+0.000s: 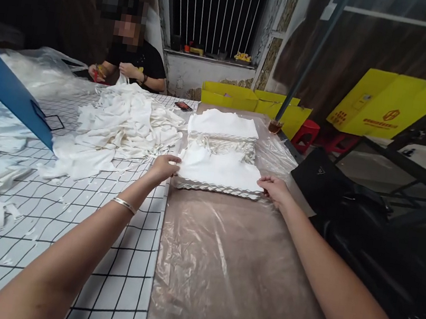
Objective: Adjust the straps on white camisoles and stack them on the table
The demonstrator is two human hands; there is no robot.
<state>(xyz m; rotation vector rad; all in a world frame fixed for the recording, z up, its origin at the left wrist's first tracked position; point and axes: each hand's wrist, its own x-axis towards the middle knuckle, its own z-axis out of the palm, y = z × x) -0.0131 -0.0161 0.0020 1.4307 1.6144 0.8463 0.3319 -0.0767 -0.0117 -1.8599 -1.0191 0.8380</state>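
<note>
Your left hand (164, 168) and right hand (274, 189) are pinching, nearly closed, opposite sides of flat white cloth (221, 169); wavy-edged layers (216, 188) are lying beneath; crinkled plastic (214, 256) is gleaming nearer you.

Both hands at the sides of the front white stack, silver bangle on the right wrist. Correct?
Wrong wrist: the head view shows the silver bangle on the left one. The left hand and right hand are at the sides of the front white stack, as stated.
</note>
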